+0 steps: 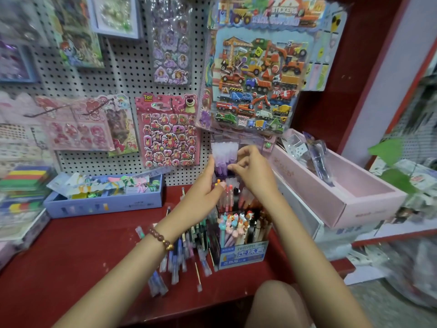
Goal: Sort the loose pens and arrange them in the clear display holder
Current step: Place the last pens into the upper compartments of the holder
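On my feed: left hand (205, 185) curled round the side of the clear holder (250, 141) -- right hand (253, 172) fingertips pinched together on a purple pen (222, 166). The loose pens (175, 263) are piled just beside.

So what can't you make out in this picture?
Head view:
Whether the right hand pinches the purple-capped pens: curled fingers cover it.
Middle of the clear tiered display holder: behind the left hand and right.
Loose pens on the red shelf: under the left forearm.
Blue box label print: blurred.
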Tool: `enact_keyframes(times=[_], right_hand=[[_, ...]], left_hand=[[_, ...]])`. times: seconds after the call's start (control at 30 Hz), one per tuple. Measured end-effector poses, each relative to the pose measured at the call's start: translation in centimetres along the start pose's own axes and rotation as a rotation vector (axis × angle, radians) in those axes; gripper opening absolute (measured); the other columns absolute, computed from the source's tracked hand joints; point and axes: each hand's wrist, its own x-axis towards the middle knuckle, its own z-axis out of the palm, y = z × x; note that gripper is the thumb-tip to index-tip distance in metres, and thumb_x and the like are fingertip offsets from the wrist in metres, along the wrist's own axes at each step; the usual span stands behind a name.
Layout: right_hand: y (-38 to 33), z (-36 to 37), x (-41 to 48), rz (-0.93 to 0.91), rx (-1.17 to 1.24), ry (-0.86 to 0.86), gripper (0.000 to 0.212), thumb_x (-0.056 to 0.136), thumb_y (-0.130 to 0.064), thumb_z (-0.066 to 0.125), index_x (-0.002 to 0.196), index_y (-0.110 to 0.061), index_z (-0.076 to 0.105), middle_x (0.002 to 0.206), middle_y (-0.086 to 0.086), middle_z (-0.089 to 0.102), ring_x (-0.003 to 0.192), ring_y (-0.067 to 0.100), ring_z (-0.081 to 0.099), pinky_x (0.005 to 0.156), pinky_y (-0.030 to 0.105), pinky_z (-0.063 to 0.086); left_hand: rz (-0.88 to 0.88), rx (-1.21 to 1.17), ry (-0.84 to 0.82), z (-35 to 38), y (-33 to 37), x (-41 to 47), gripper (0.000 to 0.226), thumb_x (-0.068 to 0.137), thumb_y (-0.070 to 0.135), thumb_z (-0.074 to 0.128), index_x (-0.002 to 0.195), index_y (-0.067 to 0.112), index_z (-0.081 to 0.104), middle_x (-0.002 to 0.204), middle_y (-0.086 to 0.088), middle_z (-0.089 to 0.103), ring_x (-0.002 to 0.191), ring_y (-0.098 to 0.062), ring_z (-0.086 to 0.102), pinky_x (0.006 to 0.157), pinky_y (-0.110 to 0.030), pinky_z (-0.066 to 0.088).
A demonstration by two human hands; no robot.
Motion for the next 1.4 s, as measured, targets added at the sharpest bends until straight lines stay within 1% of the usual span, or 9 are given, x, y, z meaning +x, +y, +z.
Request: enact_keyframes(times=[0.2,0.33,0.43,0.53,0.67,0.8,0.9,1.0,1.4], right_hand=[[-0.4,-0.3,-0.7,-0.015,-0.078,-0.088,0.037,0.088,-0.03,0.064,0.116,-0.014,0.045,0.077,-0.012,0.056,0.08,0.013,0.059,0.068,0.032,0.045],[-1.1,-1.5,-1.9,-0.012,-0.059,-0.157,0.052,0.091,-0.032,0.059,0.133,-0.011,0.036,0.109,-0.002,0.053,0.091,0.013,0.055,0.077,0.032,0.046],[-1.8,-1.9,-4.5,-0.104,-0.04,0.022,0.037,0.092,-0.022,0.056,0.127,-0.015,0.043,0.12,-0.001,0.048,0.091,0.005,0.049,0.078,0.023,0.041],[-2.1,-1.4,-8.4,-0.204,0.129,0.142,0.015,0.092,-0.014,0.051,0.105,-0.019,0.057,0.095,-0.004,0.059,0.075,0.002,0.049,0.068,0.025,0.042],[-1.9,1.8,-12.2,-0.255,0.178,-0.112,0.013,0.091,-0.017,0.049,0.093,-0.024,0.06,0.067,-0.009,0.057,0.057,0.01,0.051,0.057,0.032,0.041],[-0.7,6.9,-13.4,-0.159,-0.054,-0.541,0.027,0.094,-0.016,0.049,0.12,-0.017,0.054,0.108,-0.001,0.054,0.088,0.012,0.056,0.081,0.031,0.042],[0.2,10.1,-13.3,-0.059,-0.182,-0.671,0.042,0.094,-0.017,0.047,0.136,-0.015,0.041,0.132,0.01,0.039,0.116,0.028,0.05,0.097,0.035,0.04],[0.4,12.6,-12.3,-0.069,-0.344,-0.643,0.046,0.095,-0.019,0.044,0.14,-0.022,0.036,0.14,0.01,0.031,0.117,0.033,0.05,0.091,0.041,0.044],[1.6,15.2,-11.9,-0.177,-0.535,-0.592,0.035,0.094,-0.035,0.049,0.122,-0.013,0.051,0.122,0.006,0.041,0.105,0.026,0.055,0.078,0.035,0.045]], left_hand=[[0.016,0.03,-0.028,-0.8,-0.2,-0.3,0.069,0.1,0.027,0.041,0.15,0.021,-0.005,0.157,0.008,-0.004,0.134,0.006,0.003,0.106,-0.013,0.008],[0.047,0.074,0.001,-2.2,-1.3,-0.9,0.068,0.1,0.025,0.041,0.151,0.025,-0.003,0.158,0.01,-0.006,0.142,-0.001,0.0,0.115,-0.025,0.007],[0.072,0.095,0.072,-3.0,-3.2,-2.2,0.059,0.099,0.017,0.042,0.149,0.024,0.013,0.157,0.009,0.008,0.142,-0.006,0.014,0.114,-0.027,0.018],[0.031,0.256,0.011,-2.5,-7.1,-4.1,0.047,0.096,0.017,0.047,0.141,0.022,0.031,0.15,0.003,0.023,0.134,-0.02,0.032,0.113,-0.038,0.026],[-0.008,0.721,-0.301,-0.6,-13.1,-6.3,0.062,0.094,0.05,0.039,0.149,0.03,0.018,0.159,0.004,0.007,0.146,-0.018,0.005,0.116,-0.049,0.007],[-0.06,0.73,-0.364,-0.2,-15.3,-7.4,0.078,0.072,0.071,0.011,0.139,0.042,-0.016,0.159,0.009,0.003,0.146,-0.018,-0.001,0.113,-0.059,0.007],[-0.06,0.771,-0.364,-1.0,-16.4,-7.8,0.088,0.068,0.07,0.011,0.149,0.035,0.005,0.158,0.008,0.011,0.145,-0.017,0.004,0.112,-0.058,0.013],[-0.019,0.814,-0.36,-1.9,-17.6,-8.1,0.086,0.072,0.069,0.007,0.149,0.032,0.015,0.157,0.01,0.013,0.145,-0.017,0.003,0.113,-0.055,0.011],[0.025,0.806,-0.35,-4.5,-20.3,-8.5,0.09,0.075,0.072,0.007,0.151,0.023,0.011,0.158,0.006,0.007,0.145,-0.011,-0.001,0.116,-0.037,0.006]])
